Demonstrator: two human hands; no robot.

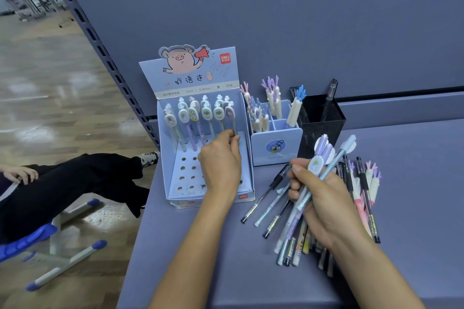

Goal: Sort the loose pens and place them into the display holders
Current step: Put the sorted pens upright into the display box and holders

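"What sort of place is this?"

"A stationery shop, I'd say. A branded cardboard display box (pixel 195 78) of pens (pixel 184 116) stands on a blue retail shelf (pixel 241 263), with a slotted upright (pixel 101 50) and a back panel (pixel 276 7)."

"And over there?"

"Blurred racks (pixel 32 0) on a wood-look floor (pixel 50 83)."

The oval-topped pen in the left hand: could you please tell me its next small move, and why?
Probably ease it down into a free hole: the left hand pinches the grey oval-topped pen upright beside the standing pens in the light blue cardboard display box.
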